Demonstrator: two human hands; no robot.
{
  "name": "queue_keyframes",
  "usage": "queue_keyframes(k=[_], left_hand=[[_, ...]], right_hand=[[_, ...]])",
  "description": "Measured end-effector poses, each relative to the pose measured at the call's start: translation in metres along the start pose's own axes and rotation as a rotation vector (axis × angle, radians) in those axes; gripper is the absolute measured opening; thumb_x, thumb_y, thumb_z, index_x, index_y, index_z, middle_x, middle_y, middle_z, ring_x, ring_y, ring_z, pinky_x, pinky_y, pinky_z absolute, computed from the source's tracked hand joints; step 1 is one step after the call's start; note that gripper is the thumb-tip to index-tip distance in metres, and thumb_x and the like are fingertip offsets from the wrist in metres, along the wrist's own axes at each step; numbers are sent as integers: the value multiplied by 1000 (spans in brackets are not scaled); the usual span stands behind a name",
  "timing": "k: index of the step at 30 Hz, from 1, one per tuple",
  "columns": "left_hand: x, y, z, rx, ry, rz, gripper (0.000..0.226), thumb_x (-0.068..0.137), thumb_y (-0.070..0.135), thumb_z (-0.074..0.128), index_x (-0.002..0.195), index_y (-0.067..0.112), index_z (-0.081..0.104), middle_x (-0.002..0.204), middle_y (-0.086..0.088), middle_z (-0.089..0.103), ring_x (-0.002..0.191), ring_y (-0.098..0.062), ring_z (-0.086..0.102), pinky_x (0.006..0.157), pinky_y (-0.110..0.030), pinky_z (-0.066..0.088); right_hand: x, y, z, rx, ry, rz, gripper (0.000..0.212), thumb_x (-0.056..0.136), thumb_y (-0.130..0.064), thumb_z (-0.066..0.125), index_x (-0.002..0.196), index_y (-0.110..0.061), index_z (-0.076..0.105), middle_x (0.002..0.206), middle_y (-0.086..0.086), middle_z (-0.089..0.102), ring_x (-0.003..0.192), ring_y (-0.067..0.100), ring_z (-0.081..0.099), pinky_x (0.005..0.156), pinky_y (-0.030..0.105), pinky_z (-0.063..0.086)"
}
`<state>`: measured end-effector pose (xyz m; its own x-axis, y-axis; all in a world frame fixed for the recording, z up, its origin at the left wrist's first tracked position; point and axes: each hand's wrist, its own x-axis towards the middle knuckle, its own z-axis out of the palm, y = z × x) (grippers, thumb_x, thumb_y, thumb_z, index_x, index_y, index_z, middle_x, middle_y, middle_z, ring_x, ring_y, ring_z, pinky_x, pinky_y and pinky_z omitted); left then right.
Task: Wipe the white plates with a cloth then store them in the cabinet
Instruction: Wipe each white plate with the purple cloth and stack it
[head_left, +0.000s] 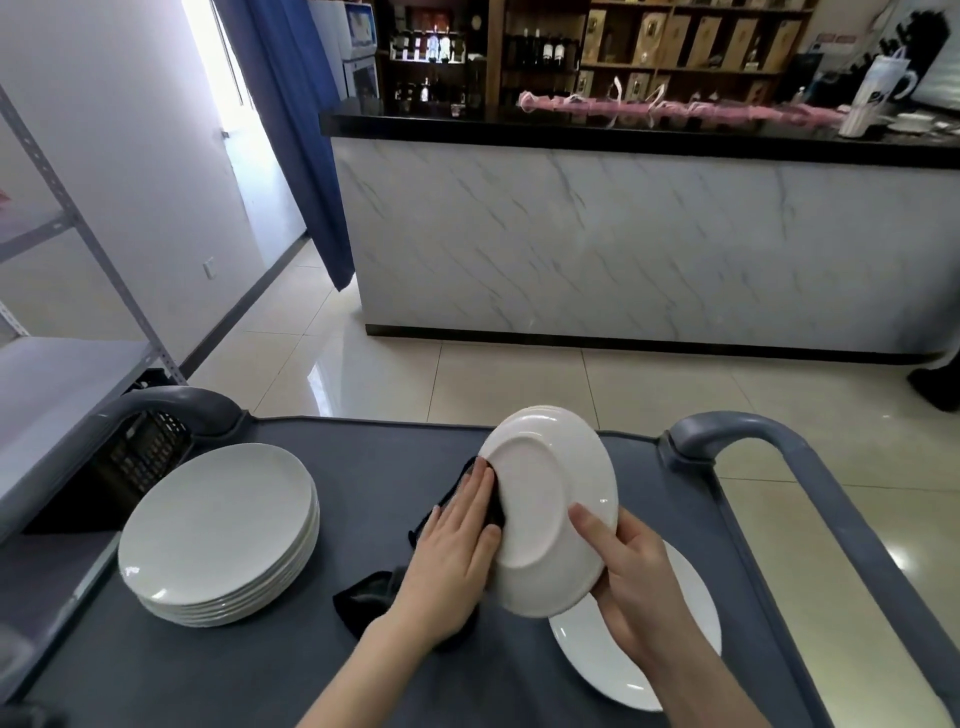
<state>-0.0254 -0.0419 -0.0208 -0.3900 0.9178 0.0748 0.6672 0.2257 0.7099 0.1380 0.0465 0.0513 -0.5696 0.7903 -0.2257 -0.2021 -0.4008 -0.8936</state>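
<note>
Grey cart top (405, 457) is occupied nearest by a flat plate (613, 660), which lies under the right hand (631, 577). Above it a held plate (545, 499) is tilted, underside to the camera, and its lower rim is gripped by that hand. A black cloth (363, 597) is pressed to its left rim by the straight fingers of the left hand (457, 540). Wiping is judged under way; next, another plate would be taken from the stack (223, 525) at left. A marble counter (623, 234) is seen beyond.

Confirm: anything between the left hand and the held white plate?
Only the black wiping cloth, sandwiched between the left hand and the tilted round white ceramic plate. The right hand grips its rim bare.
</note>
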Motion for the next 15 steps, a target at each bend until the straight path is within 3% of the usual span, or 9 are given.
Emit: queue_keyframes(k=[3, 6, 8, 10, 13, 15], left_hand=[[-12, -13, 7, -49, -9, -145, 53, 106, 32, 35, 155, 33, 15, 160, 20, 15, 148, 2, 9, 118, -18, 11], [-20, -6, 3, -205, 155, -239, 41, 104, 30, 44, 145, 32, 41, 150, 17, 41, 142, 0, 30, 111, -14, 23], [-23, 7, -11, -419, 346, -298, 29, 102, 33, 46, 130, 37, 54, 130, 16, 62, 124, -3, 55, 103, -19, 41], [-24, 21, -30, -689, 476, -337, 30, 99, 44, 45, 125, 34, 58, 110, 10, 72, 102, -10, 69, 87, -29, 56], [-33, 32, -54, -889, 560, -367, 51, 85, 59, 51, 125, 29, 60, 103, 2, 74, 92, -19, 73, 71, -30, 59], [-41, 33, -61, -907, 617, -439, 44, 85, 49, 61, 120, 24, 64, 100, -1, 74, 92, -22, 73, 69, -33, 60]], right_hand=[[1, -5, -4, -189, -3, -97, 15, 79, -28, 70, 91, -24, 78, 94, 7, 77, 88, 18, 70, 76, 36, 56], [3, -7, -4, -522, -84, -265, 16, 92, -22, 68, 87, -36, 75, 82, -4, 73, 76, 4, 64, 66, 20, 49], [4, -7, 0, -666, -203, -360, 30, 95, -19, 65, 91, -47, 72, 80, -17, 71, 73, -4, 61, 65, 11, 45], [4, -5, 6, -793, -340, -450, 43, 96, -11, 63, 110, -52, 63, 90, -25, 71, 82, -8, 63, 74, 12, 47], [7, 12, 14, -1050, -485, -739, 50, 88, 7, 65, 129, -23, 65, 128, -7, 67, 121, 6, 61, 104, 21, 44], [10, 26, 18, -1223, -541, -937, 56, 77, 16, 72, 127, -10, 67, 131, 6, 65, 123, 23, 61, 101, 38, 50]])
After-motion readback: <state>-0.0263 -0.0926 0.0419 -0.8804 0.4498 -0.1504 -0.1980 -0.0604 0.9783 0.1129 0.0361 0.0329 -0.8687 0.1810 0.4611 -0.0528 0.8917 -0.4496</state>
